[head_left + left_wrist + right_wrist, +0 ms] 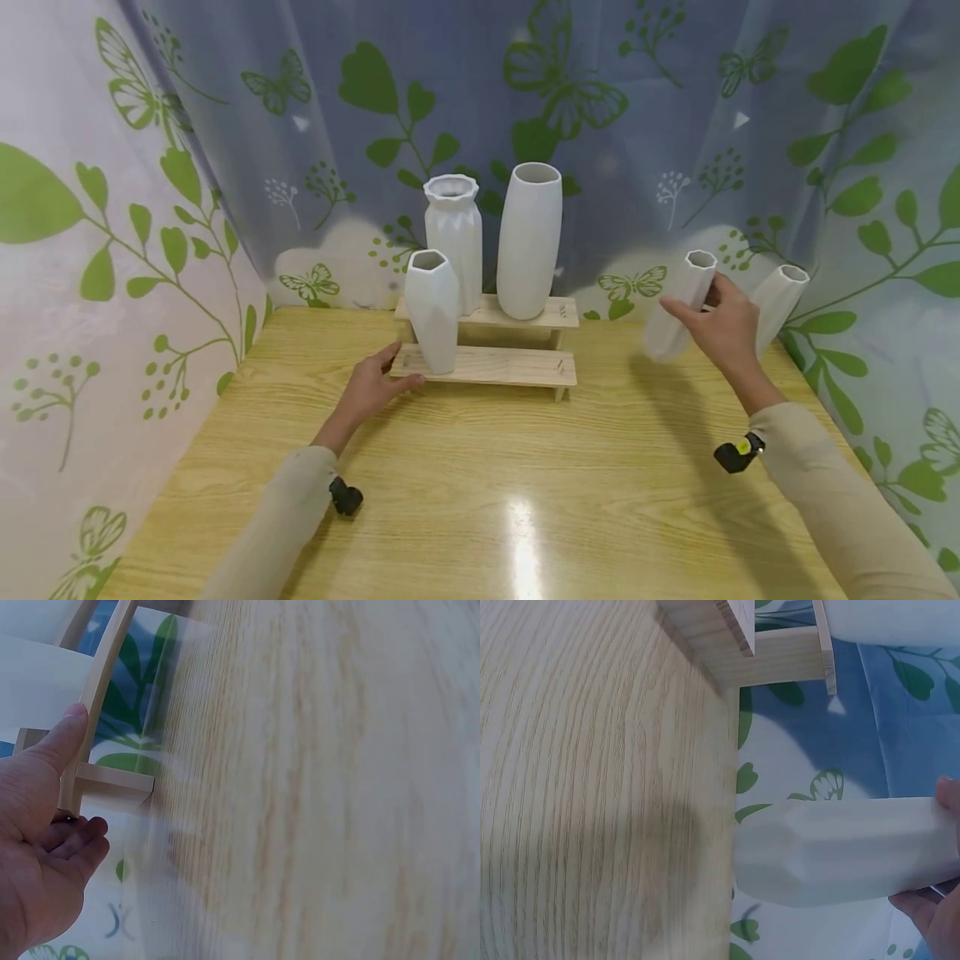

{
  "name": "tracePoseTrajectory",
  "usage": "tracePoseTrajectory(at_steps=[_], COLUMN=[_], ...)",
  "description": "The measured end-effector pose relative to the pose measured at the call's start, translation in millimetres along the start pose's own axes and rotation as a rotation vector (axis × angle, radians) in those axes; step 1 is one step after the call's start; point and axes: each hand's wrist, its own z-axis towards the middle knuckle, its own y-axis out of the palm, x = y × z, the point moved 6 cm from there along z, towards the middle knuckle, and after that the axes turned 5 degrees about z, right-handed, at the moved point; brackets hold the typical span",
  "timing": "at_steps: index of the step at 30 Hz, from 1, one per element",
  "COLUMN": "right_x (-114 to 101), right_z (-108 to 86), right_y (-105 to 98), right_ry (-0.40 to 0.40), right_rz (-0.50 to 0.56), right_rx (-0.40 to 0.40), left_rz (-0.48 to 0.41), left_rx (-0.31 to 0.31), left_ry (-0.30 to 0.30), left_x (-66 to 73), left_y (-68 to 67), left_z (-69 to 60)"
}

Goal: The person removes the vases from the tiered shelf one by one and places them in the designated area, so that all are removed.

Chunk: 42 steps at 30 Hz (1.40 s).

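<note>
My left hand [369, 385] grips the left end of a two-tier wooden stand [506, 365]. In the left wrist view its thumb lies on the lower board and its fingers curl at the board's end. A white faceted vase [435, 317] stands on the lower tier near that hand. My right hand [726, 327] holds a slim white fluted vase [667, 335] around its upper part, to the right of the stand. This vase tilts, and its base appears raised above the table in the right wrist view, where the vase [840, 851] lies sideways.
On the upper tier stand a ruffled-rim white vase [456, 237] and a tall smooth white vase [529, 242]. Another white vase [778, 302] is partly hidden behind my right hand. Leaf-printed curtains [465, 92] border the wooden table [480, 483] at the back and sides.
</note>
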Motion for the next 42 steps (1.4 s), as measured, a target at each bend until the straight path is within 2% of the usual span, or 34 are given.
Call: tracePoseTrajectory(at_steps=[5, 17, 27, 42], right_x=[11.0, 32.6, 47.8, 63.7], right_z=[2.1, 7.1, 14.2, 19.2], right_y=[-1.3, -1.2, 5.0, 5.2], right_ry=[0.051, 0.087, 0.103, 0.173], right_rz=[0.014, -0.011, -0.027, -0.025], right_rx=[0.01, 0.048, 0.028, 0.037], left_rz=[-0.007, 0.002, -0.019, -0.013], left_rx=[0.004, 0.006, 0.003, 0.011], left_ry=[0.0, 0.007, -0.011, -0.006], left_x=[0.0, 1.4, 1.1, -3.9], left_y=[0.4, 1.7, 0.6, 1.4], left_z=[-0.8, 0.5, -1.6, 0.6])
